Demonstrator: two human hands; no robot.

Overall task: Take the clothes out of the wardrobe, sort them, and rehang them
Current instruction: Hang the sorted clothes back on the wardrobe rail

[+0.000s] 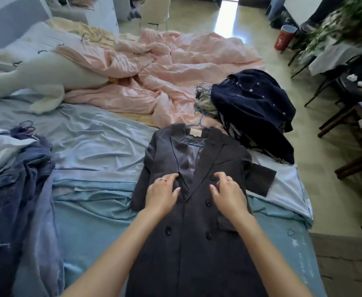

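Grey coat [197, 221]: left hand [161, 192], right hand [229, 192] curled atop.

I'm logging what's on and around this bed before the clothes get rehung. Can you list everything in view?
coat: 1, dark grey, flat on the bed's near middle, on a hanger
hanger: 1, blue, hook above the coat's collar
navy jacket: 1, dark navy, heaped on the bed's right edge
denim pile: 1 heap, blue, bed's left side
duvet: 1, pink, crumpled at the far end
plush toy: 1, white, far left
bed sheet: 1, light blue, under it all
bucket: 1, red, floor at far right
chair: 1, pale, far floor
hands: left and right, both on the coat's front
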